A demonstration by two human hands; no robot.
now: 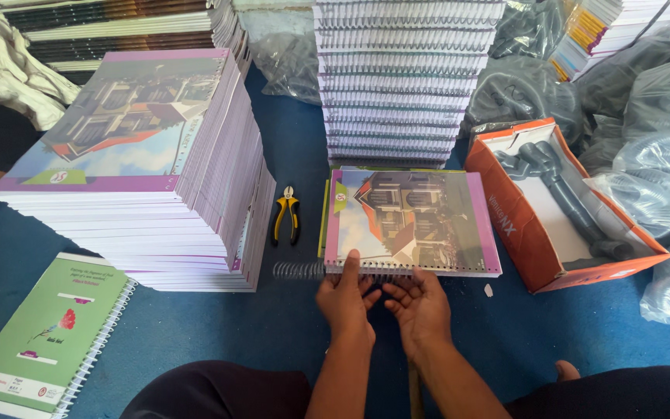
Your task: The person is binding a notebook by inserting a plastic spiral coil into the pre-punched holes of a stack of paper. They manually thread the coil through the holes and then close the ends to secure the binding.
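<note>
At nine o'clock a tall stack of unbound notebooks (141, 163); yellow-handled pliers (286, 216) beside it. Centre, a purple-edged notebook (411, 219) with a wire spiral coil (298, 270) along its near edge. Left hand (345, 299) presses there, fingers loosely curled; right hand (419, 304) likewise. At three o'clock, an orange box (517, 225).

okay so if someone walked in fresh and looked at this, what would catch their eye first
Probably the two hands, left hand and right hand, at the near edge of a purple-bordered notebook on the blue floor, where a wire spiral sticks out to the left. Next, the tall stack of matching notebooks at left, and the orange box of grey coils at right.
</note>
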